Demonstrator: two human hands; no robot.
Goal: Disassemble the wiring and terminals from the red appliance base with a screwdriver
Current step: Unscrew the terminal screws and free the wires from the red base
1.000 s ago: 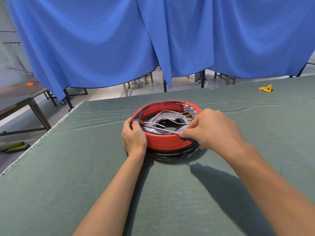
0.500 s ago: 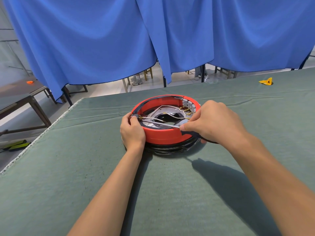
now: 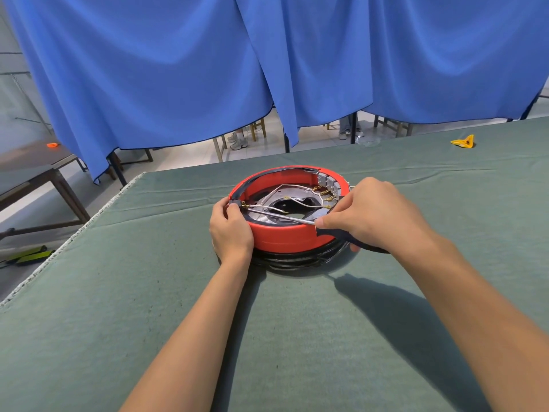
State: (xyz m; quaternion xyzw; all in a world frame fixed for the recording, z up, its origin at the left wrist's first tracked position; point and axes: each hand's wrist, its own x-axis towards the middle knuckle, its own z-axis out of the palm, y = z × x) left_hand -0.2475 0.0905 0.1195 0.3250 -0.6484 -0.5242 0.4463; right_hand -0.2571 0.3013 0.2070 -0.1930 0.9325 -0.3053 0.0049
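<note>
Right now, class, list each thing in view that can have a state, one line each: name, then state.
red appliance base: open side up on the table, wiring exposed.
wires: attached to terminals inside the base.
screwdriver: shaft lying across the base, tip toward its left rim.
left hand: gripping the base's left rim.
right hand: gripping the screwdriver's dark handle.
black cord: coiled under the base.
blue curtain: hanging drawn.

I note the red appliance base (image 3: 285, 237) is smooth plastic with a slight sheen. The screwdriver (image 3: 282, 216) shaft is bright polished metal. Wiring (image 3: 297, 187) looks pale and glossy, with brass-coloured terminals (image 3: 328, 199). I see the table (image 3: 148, 292) covered in matt green cloth; the blue curtain (image 3: 178, 69) is smooth fabric.
</note>
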